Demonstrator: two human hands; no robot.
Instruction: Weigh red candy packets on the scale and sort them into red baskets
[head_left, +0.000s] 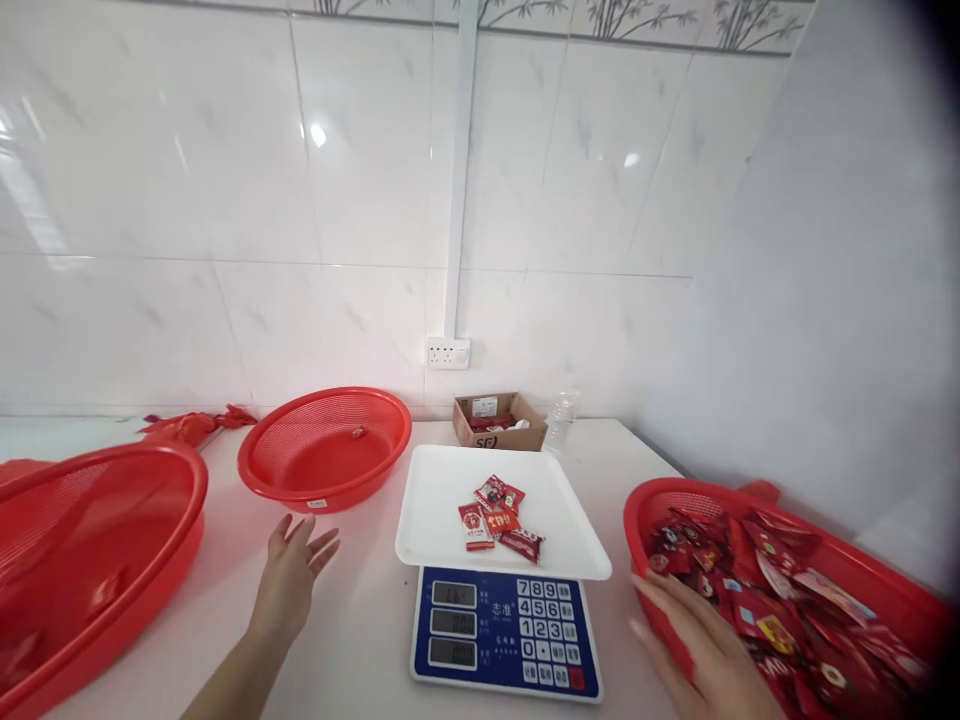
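White table [360, 640] is supporting a scale [504, 640] bearing red packets [501, 522]. Left hand [294, 580] is hovering, fingers spread, over open tabletop; right hand [701, 645], cropped below, is overlapping a basket rim [637, 512], its grip indeterminable.

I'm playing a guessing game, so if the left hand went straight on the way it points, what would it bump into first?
The left hand would probably meet the red basket beyond its fingers, though it might pass over; depth is unclear.
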